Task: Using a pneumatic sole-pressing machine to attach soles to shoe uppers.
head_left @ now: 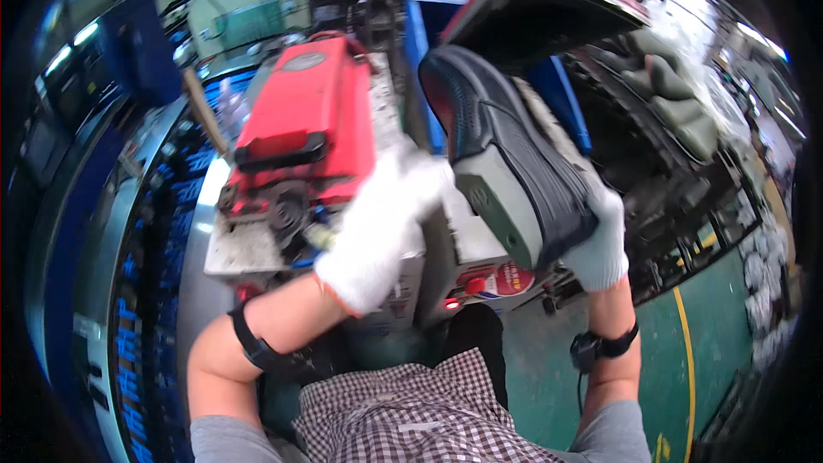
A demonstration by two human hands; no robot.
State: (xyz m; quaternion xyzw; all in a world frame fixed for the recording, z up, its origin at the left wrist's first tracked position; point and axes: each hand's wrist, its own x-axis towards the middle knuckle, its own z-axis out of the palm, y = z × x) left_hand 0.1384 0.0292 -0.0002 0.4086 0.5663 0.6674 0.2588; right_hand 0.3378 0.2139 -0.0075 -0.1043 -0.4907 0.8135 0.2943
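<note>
A black shoe (497, 133) with a grey sole is held up in front of me, sole turned toward me and toe pointing up and away. My right hand (600, 244), in a white glove, grips its heel end from below on the right. My left hand (386, 223), also white-gloved and motion-blurred, is at the shoe's left side near the sole edge; whether it grips is unclear. Both hands hover over a red machine (309, 120) on a grey base.
A blue bin (429, 26) and a dark tray with a red rim (549, 0) stand behind the shoe. A conveyor with blue markings (163, 231) curves along the left. Grey shoe parts (677, 94) lie stacked at the right. Green floor with a yellow line (686, 351) lies below right.
</note>
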